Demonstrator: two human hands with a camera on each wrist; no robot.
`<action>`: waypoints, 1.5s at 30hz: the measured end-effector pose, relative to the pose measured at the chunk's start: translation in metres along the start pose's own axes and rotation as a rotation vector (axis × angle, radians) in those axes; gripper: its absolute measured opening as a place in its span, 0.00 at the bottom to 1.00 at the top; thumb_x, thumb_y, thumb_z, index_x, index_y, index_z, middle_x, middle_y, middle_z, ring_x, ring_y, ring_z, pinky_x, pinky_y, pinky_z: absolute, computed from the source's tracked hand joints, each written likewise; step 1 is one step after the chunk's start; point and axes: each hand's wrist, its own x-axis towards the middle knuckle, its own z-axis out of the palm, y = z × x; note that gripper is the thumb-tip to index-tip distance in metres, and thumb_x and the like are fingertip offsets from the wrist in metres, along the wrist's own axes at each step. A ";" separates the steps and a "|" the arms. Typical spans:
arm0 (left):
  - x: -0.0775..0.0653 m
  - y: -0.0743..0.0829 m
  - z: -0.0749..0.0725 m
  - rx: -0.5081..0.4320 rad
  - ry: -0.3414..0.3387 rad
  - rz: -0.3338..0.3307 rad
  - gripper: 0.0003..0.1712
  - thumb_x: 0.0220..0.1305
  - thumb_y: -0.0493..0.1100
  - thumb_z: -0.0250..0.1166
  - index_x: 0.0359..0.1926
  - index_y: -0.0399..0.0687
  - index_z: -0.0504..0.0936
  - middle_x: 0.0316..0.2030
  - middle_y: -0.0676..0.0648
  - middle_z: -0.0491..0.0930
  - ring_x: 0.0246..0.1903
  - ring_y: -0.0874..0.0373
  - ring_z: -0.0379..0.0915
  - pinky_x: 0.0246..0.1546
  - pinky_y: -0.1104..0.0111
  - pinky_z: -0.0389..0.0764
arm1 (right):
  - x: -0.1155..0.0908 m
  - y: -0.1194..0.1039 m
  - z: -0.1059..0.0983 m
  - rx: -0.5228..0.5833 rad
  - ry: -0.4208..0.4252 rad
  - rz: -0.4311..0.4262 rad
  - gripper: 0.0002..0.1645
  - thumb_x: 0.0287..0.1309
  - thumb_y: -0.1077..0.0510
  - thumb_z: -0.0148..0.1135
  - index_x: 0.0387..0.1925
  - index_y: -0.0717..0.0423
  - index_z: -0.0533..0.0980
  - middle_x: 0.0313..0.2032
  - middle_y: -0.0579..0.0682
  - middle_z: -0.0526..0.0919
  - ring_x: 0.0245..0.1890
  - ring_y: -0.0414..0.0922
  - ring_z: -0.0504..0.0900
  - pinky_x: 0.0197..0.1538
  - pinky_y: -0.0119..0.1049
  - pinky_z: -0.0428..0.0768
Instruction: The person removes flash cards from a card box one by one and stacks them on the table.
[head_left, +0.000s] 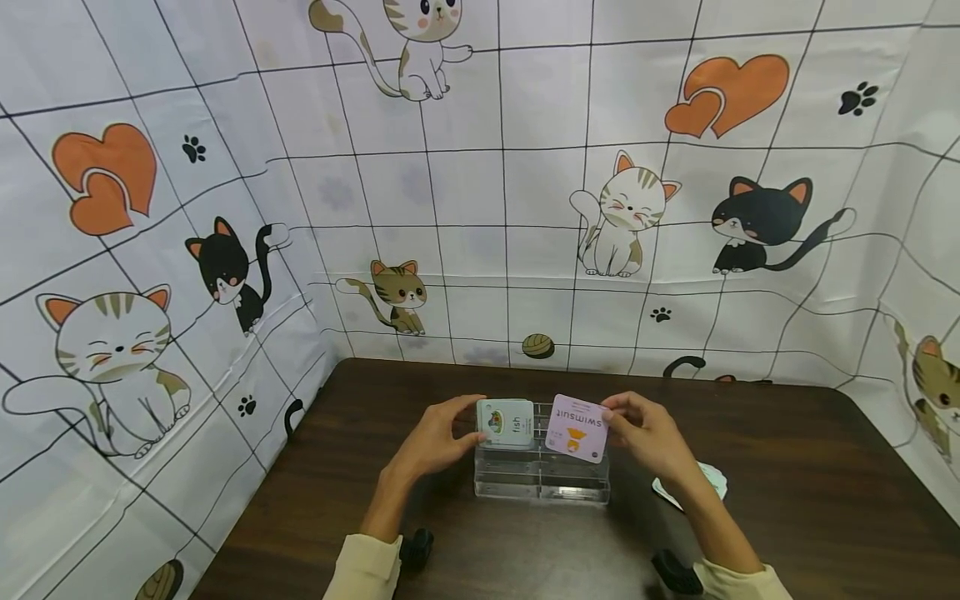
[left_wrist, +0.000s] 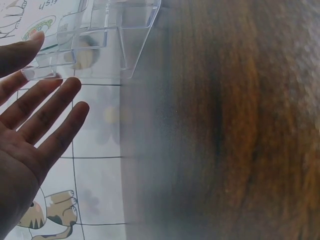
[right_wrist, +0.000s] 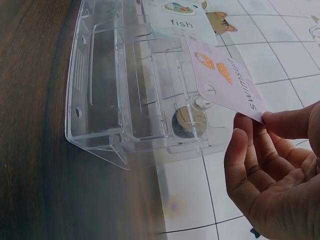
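Note:
A clear plastic tiered card holder (head_left: 542, 487) stands on the table, its steps facing me. On its upper left step a pale green "fish" card (head_left: 507, 423) stands upright. My left hand (head_left: 441, 437) is at the holder's left end, thumb at the fish card's edge and the other fingers extended, as the left wrist view shows. My right hand (head_left: 651, 433) pinches a corner of a lilac "swimsuit" card (head_left: 577, 428) between thumb and fingers. That card is upside down and tilted, over the holder's upper right part. In the right wrist view the lower steps (right_wrist: 102, 75) show bare.
More pale-edged cards (head_left: 712, 481) lie on the dark wooden table (head_left: 795, 467) to the right, partly hidden by my right forearm. A white cloth (head_left: 465, 192) with cat prints and black grid lines hangs behind and beside the table.

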 end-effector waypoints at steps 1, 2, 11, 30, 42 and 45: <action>0.000 0.000 0.000 -0.001 0.000 0.001 0.34 0.70 0.41 0.74 0.74 0.47 0.76 0.64 0.44 0.84 0.60 0.48 0.84 0.61 0.48 0.85 | 0.000 0.000 0.000 -0.003 0.001 0.000 0.15 0.79 0.60 0.60 0.58 0.67 0.78 0.46 0.60 0.89 0.43 0.44 0.85 0.40 0.33 0.86; 0.000 0.000 0.000 -0.003 0.001 0.002 0.34 0.70 0.41 0.74 0.74 0.47 0.76 0.64 0.44 0.84 0.60 0.47 0.84 0.61 0.47 0.85 | -0.001 0.000 -0.001 -0.005 0.002 -0.001 0.15 0.79 0.60 0.60 0.58 0.67 0.78 0.46 0.60 0.89 0.43 0.44 0.85 0.40 0.33 0.86; 0.000 0.000 0.000 -0.009 0.003 0.007 0.33 0.71 0.42 0.74 0.74 0.48 0.76 0.64 0.45 0.84 0.61 0.48 0.84 0.61 0.48 0.85 | -0.004 0.004 -0.006 -0.002 0.010 0.005 0.15 0.79 0.61 0.61 0.57 0.68 0.78 0.45 0.60 0.89 0.40 0.42 0.85 0.40 0.35 0.87; 0.000 0.001 -0.001 -0.010 0.005 0.006 0.33 0.70 0.41 0.74 0.73 0.47 0.76 0.64 0.44 0.84 0.62 0.46 0.83 0.63 0.44 0.83 | -0.013 0.005 -0.019 -0.010 0.016 0.035 0.15 0.79 0.61 0.59 0.57 0.69 0.77 0.49 0.64 0.88 0.41 0.46 0.86 0.43 0.36 0.89; 0.000 0.001 -0.002 0.011 0.003 0.002 0.34 0.70 0.42 0.75 0.74 0.47 0.76 0.66 0.43 0.83 0.64 0.45 0.82 0.65 0.44 0.82 | -0.019 0.014 -0.033 -0.011 0.029 0.045 0.17 0.80 0.60 0.59 0.59 0.70 0.76 0.49 0.64 0.88 0.40 0.43 0.85 0.44 0.37 0.89; 0.001 0.000 -0.002 0.016 0.002 0.009 0.34 0.71 0.43 0.74 0.74 0.47 0.76 0.66 0.43 0.83 0.64 0.45 0.81 0.66 0.44 0.82 | -0.021 0.017 -0.036 -0.010 0.033 0.053 0.18 0.80 0.60 0.59 0.59 0.70 0.76 0.50 0.64 0.88 0.40 0.43 0.85 0.44 0.37 0.90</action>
